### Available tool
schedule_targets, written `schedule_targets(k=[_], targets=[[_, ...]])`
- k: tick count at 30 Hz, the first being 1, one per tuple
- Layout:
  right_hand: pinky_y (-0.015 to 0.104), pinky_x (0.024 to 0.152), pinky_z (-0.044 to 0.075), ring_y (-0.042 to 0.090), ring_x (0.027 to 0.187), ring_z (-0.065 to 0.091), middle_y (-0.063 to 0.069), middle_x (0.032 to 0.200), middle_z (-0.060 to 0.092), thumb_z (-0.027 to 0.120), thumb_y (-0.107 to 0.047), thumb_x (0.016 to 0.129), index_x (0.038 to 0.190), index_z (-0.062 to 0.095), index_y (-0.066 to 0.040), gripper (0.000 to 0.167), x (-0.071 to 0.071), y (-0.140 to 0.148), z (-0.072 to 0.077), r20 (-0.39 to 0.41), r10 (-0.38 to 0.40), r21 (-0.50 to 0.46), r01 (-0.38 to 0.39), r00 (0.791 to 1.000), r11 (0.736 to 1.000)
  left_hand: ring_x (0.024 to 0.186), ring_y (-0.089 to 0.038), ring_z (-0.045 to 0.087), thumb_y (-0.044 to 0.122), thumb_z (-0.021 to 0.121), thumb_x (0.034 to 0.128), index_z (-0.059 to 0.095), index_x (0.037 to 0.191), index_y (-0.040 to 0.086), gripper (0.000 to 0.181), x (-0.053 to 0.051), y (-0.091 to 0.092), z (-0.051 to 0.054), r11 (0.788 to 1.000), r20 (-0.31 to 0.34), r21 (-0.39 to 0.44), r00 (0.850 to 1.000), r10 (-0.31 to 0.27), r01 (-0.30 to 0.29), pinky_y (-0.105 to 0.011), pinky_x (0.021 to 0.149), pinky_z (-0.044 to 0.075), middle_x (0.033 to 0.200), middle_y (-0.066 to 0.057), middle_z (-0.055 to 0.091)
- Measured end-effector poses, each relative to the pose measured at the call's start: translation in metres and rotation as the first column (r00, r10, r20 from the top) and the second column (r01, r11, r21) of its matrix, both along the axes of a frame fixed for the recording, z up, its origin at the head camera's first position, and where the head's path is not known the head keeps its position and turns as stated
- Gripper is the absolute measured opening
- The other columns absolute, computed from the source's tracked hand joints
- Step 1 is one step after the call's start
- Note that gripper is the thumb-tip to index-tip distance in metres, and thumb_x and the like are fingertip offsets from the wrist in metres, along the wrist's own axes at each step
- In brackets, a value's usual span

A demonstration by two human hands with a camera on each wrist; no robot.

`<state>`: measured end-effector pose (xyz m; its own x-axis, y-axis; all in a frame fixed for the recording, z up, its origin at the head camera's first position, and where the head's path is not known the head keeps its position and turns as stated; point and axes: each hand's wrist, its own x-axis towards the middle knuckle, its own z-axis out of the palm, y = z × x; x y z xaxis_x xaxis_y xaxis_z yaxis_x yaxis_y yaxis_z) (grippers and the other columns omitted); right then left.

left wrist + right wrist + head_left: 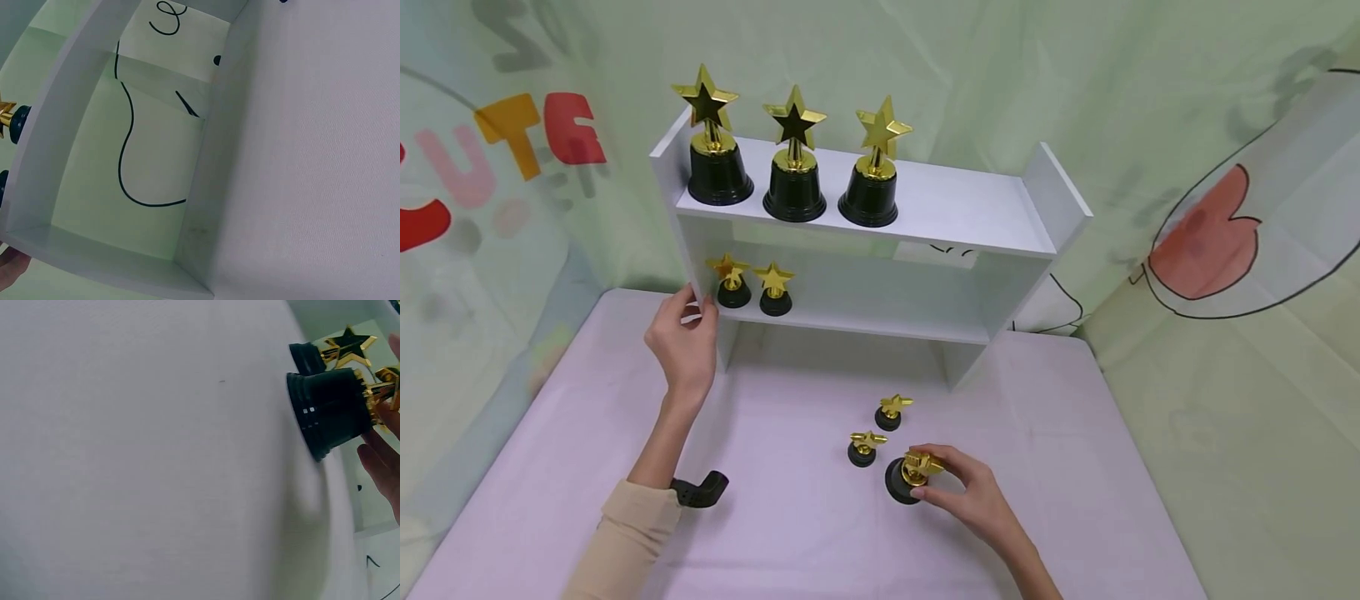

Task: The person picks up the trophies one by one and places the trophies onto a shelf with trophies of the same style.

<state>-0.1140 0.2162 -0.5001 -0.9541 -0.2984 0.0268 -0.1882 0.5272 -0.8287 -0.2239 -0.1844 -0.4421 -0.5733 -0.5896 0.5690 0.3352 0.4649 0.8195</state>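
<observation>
My right hand (973, 496) pinches a small trophy (904, 482) by its gold star, above its black base. In the right wrist view the held trophy (331, 412) shows its base beside the tabletop; whether it touches is unclear. Two smaller star trophies, one nearer (862, 450) and one farther (889, 414), stand on the table just beyond it. At the left, my left hand (685, 342) grips the edge of the white shelf's side panel (673, 187) between thumb and fingers. Only part of the left hand (12, 267) appears in the left wrist view.
Three large star trophies, left (720, 175), middle (795, 192) and right (870, 196), stand on the top board (962, 196). Two small trophies (733, 292) occupy the lower board's (880, 321) left end. Printed fabric (1150, 167) hangs behind the pale table (805, 533).
</observation>
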Motion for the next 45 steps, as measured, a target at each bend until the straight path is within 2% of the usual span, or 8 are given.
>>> schedule_targets(k=[5,9,16,25,35,40,45], targets=[[0.029,0.107,0.051,0.003,0.122,0.063,-0.007,0.129,0.071,0.089,-0.025,0.08,0.128,0.069,-0.025,0.052,0.001,0.002,-0.014,0.006,-0.001,-0.058,0.001,1.0,0.998,0.083,-0.032,0.071,-0.001,0.069,0.0922,0.078,0.112,0.0,0.022,0.0,0.001,0.0,1.0,-0.003,-0.002,1.0,0.001,-0.001,-0.008,0.07,0.049,0.097,-0.022,0.074],[0.024,0.106,0.051,0.001,0.121,0.063,0.001,0.131,0.072,0.088,-0.02,0.081,0.13,0.069,-0.018,0.053,0.001,0.002,-0.024,-0.011,0.003,-0.112,-0.004,1.0,0.994,0.083,-0.032,0.071,-0.001,0.07,0.0922,0.078,0.112,0.0,0.022,0.0,0.001,0.0,1.0,-0.005,-0.001,1.0,0.002,-0.002,-0.008,0.07,0.049,0.097,-0.022,0.074],[0.019,0.102,0.051,0.0,0.116,0.065,0.003,0.127,0.073,0.087,-0.014,0.081,0.128,0.071,-0.015,0.049,0.001,0.001,-0.034,-0.087,-0.016,-0.102,0.007,0.996,0.995,0.083,-0.033,0.072,-0.001,0.069,0.0924,0.078,0.112,0.0,0.021,0.0,0.002,0.0,1.0,0.001,-0.001,1.0,0.0,0.0,-0.008,0.07,0.05,0.097,-0.022,0.074],[0.014,0.1,0.05,-0.001,0.114,0.065,0.003,0.125,0.074,0.088,-0.013,0.08,0.125,0.072,-0.014,0.047,0.001,0.0,-0.033,-0.105,-0.029,-0.104,0.018,0.994,0.994,0.082,-0.033,0.072,0.0,0.07,0.0928,0.078,0.111,0.0,0.02,0.0,0.003,0.0,1.0,-0.008,-0.008,1.0,-0.001,0.001,-0.006,0.07,0.049,0.096,-0.022,0.074],[0.025,0.101,0.054,0.002,0.112,0.066,-0.003,0.126,0.074,0.089,-0.018,0.079,0.124,0.073,-0.021,0.048,0.003,-0.003,-0.027,0.004,-0.078,-0.084,0.078,0.997,0.993,0.083,-0.034,0.072,0.001,0.07,0.0933,0.078,0.113,0.0,0.021,0.002,0.003,0.0,1.0,-0.011,-0.008,1.0,-0.003,0.003,-0.008,0.07,0.05,0.097,-0.022,0.074],[0.027,0.1,0.055,0.003,0.11,0.068,-0.001,0.125,0.074,0.089,-0.015,0.078,0.124,0.074,-0.019,0.048,0.004,-0.003,-0.023,-0.013,-0.071,-0.061,0.07,0.997,0.996,0.084,-0.034,0.072,0.001,0.07,0.0933,0.078,0.114,0.0,0.022,0.002,0.002,0.001,1.0,-0.012,-0.012,1.0,-0.006,0.005,-0.007,0.071,0.049,0.098,-0.023,0.074],[0.028,0.097,0.057,0.002,0.105,0.068,-0.002,0.118,0.076,0.091,-0.017,0.077,0.121,0.075,-0.019,0.047,0.004,-0.003,-0.013,-0.032,-0.072,-0.016,0.072,0.997,0.997,0.084,-0.034,0.072,0.0,0.07,0.0931,0.078,0.114,0.0,0.022,0.001,0.001,0.001,1.0,-0.01,-0.012,1.0,-0.004,0.004,-0.008,0.071,0.05,0.099,-0.023,0.074]])
